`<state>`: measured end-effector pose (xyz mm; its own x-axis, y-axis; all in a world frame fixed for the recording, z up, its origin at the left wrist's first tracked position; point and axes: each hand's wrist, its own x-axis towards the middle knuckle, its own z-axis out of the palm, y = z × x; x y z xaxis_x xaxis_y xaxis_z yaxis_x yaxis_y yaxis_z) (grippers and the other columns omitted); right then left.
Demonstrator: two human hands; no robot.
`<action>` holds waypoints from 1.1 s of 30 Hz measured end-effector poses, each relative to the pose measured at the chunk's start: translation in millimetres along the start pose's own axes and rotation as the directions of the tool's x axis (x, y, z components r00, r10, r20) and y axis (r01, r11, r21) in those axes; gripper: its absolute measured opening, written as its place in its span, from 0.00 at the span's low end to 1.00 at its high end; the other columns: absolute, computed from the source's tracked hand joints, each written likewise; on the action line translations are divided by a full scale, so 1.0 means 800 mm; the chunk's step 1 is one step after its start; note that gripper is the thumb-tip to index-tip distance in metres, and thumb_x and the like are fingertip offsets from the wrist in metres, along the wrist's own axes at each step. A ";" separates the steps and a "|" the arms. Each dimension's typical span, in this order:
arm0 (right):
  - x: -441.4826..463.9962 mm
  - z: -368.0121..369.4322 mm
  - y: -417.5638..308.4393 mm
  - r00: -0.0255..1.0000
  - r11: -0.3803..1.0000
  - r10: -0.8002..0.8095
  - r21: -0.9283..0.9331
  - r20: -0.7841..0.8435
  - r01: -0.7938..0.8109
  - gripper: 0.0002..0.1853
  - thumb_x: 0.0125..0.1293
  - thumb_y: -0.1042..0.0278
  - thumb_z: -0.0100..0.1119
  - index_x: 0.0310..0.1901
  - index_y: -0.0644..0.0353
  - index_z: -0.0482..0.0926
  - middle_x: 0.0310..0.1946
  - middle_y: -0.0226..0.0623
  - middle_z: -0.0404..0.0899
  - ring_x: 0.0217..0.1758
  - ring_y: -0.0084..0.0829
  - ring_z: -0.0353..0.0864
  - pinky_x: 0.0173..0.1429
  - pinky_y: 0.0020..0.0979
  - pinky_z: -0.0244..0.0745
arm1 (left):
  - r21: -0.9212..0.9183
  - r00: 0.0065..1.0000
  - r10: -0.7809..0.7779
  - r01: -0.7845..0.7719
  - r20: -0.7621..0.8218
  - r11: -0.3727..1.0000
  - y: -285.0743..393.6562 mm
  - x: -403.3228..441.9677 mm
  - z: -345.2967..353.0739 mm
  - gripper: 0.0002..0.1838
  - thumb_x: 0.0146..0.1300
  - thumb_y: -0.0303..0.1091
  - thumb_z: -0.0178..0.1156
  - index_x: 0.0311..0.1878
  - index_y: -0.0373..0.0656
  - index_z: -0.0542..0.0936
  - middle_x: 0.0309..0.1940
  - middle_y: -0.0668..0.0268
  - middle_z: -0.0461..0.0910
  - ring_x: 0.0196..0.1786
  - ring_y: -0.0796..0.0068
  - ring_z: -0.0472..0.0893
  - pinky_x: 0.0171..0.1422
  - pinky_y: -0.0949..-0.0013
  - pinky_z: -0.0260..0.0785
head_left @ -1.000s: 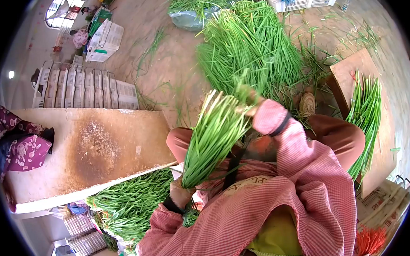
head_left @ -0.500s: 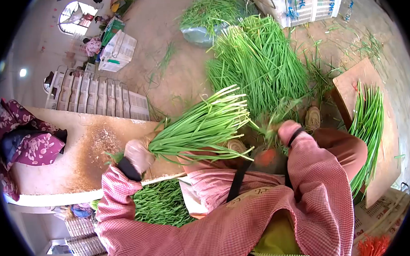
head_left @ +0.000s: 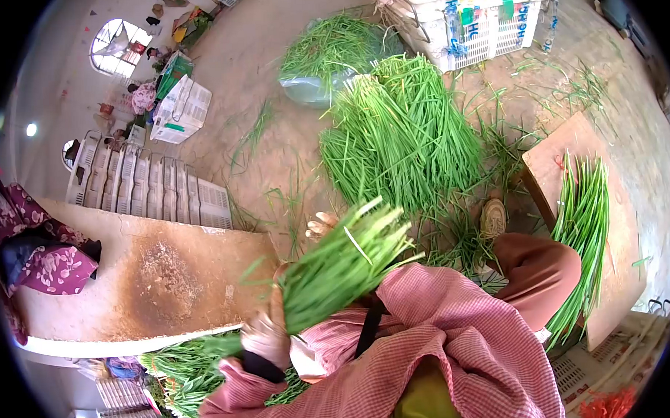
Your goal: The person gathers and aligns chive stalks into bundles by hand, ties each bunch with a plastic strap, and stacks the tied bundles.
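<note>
A bunch of long green garlic chives [head_left: 331, 280] with pale cut ends lies tilted across my lap, blurred by motion. My left hand [head_left: 269, 333], in a thin translucent glove, is wrapped round its leafy end. A thin white strip [head_left: 357, 245] crosses the bunch near the pale ends. Past the far side of the bunch, the fingers of my right hand [head_left: 321, 226] show, somewhat spread; the palm and wrist are hidden behind the stems. Whether that hand touches the bunch I cannot tell.
A big chive pile [head_left: 399, 135] lies on the floor ahead, with a bagged heap [head_left: 332, 48] behind. White crates [head_left: 484, 27] stand beyond. To the right, chives [head_left: 582, 228] rest on a board [head_left: 622, 271]; to the left is a stained bench [head_left: 166, 276]. More chives [head_left: 185, 372] lie below it.
My left hand has drawn the bunch down and nearer my body. My right hand has crossed from the loose chives on the right to behind the bunch. The white strip now shows.
</note>
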<state>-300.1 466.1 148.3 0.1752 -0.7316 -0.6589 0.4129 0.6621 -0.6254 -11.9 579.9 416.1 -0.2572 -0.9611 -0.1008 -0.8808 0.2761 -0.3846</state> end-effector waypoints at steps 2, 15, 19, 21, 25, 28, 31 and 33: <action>-0.004 -0.016 -0.008 1.000 1.000 -0.010 0.001 -0.019 0.010 0.34 0.61 0.40 0.35 0.62 0.55 0.55 0.63 0.48 0.54 0.65 0.45 0.56 0.65 0.42 0.54 | 0.069 0.992 -0.090 0.084 0.090 0.994 0.042 -0.044 0.056 0.42 0.41 0.30 0.57 0.64 0.38 0.54 0.42 0.56 0.71 0.34 0.62 0.74 0.36 0.53 0.65; -0.043 0.176 0.025 0.199 0.826 -0.220 0.291 0.955 -0.483 0.41 0.60 0.32 0.30 0.62 0.61 0.56 0.60 0.48 0.60 0.64 0.42 0.58 0.66 0.45 0.53 | -0.800 0.649 0.760 0.475 0.036 -0.367 0.062 0.042 0.181 0.43 0.39 0.39 0.73 0.59 0.37 0.63 0.53 0.65 0.69 0.54 0.74 0.66 0.60 0.70 0.58; -0.037 0.104 -0.027 0.502 0.816 -0.197 0.424 0.842 -0.392 0.35 0.64 0.38 0.30 0.61 0.60 0.59 0.55 0.44 0.68 0.58 0.43 0.68 0.57 0.44 0.67 | -0.608 0.580 0.774 0.718 0.254 -0.339 0.070 0.014 0.171 0.34 0.43 0.25 0.69 0.56 0.39 0.67 0.49 0.66 0.74 0.50 0.77 0.72 0.57 0.72 0.63; -0.030 0.079 -0.061 0.517 0.859 -0.217 0.414 0.828 -0.300 0.32 0.67 0.43 0.28 0.61 0.61 0.58 0.55 0.44 0.69 0.56 0.41 0.70 0.52 0.41 0.72 | -0.585 0.665 0.691 0.691 0.283 -0.425 0.080 -0.007 0.165 0.30 0.45 0.21 0.66 0.54 0.38 0.69 0.49 0.65 0.75 0.49 0.76 0.74 0.57 0.71 0.64; -0.042 0.044 -0.119 0.620 0.986 -0.100 0.160 0.778 -0.041 0.46 0.54 0.26 0.35 0.64 0.57 0.52 0.61 0.40 0.61 0.62 0.42 0.62 0.56 0.44 0.66 | -0.494 0.781 0.477 0.624 0.403 -0.605 0.085 -0.024 0.144 0.27 0.44 0.17 0.62 0.52 0.36 0.70 0.47 0.62 0.76 0.49 0.71 0.75 0.56 0.68 0.65; -0.064 0.043 -0.117 0.876 0.995 0.016 -0.095 0.481 0.034 0.57 0.39 0.15 0.35 0.66 0.49 0.47 0.67 0.37 0.46 0.67 0.44 0.50 0.58 0.57 0.55 | -0.542 0.795 0.416 0.606 0.442 -0.582 0.089 -0.032 0.145 0.26 0.44 0.18 0.62 0.52 0.36 0.70 0.46 0.62 0.76 0.48 0.71 0.75 0.56 0.68 0.66; -0.065 0.009 -0.064 0.795 0.990 0.058 0.069 0.604 -0.125 0.53 0.47 0.25 0.48 0.67 0.54 0.44 0.66 0.39 0.49 0.67 0.43 0.51 0.63 0.54 0.51 | -0.578 0.838 0.333 0.541 0.432 -0.611 0.096 -0.029 0.140 0.23 0.46 0.19 0.63 0.48 0.36 0.73 0.43 0.62 0.78 0.43 0.74 0.76 0.51 0.70 0.68; -0.059 0.012 -0.013 0.698 0.998 0.026 0.023 0.716 -0.061 0.51 0.50 0.34 0.55 0.67 0.52 0.41 0.67 0.37 0.46 0.66 0.45 0.51 0.62 0.56 0.53 | -0.539 0.850 0.311 0.514 0.425 -0.667 0.102 -0.029 0.134 0.21 0.45 0.19 0.63 0.47 0.35 0.73 0.42 0.63 0.78 0.43 0.74 0.77 0.51 0.71 0.68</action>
<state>-304.4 492.2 189.7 0.7728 -0.6096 -0.1768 0.4221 0.7017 -0.5740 -35.0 623.5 288.9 -0.3236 -0.7352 -0.5956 0.2407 -0.6728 0.6996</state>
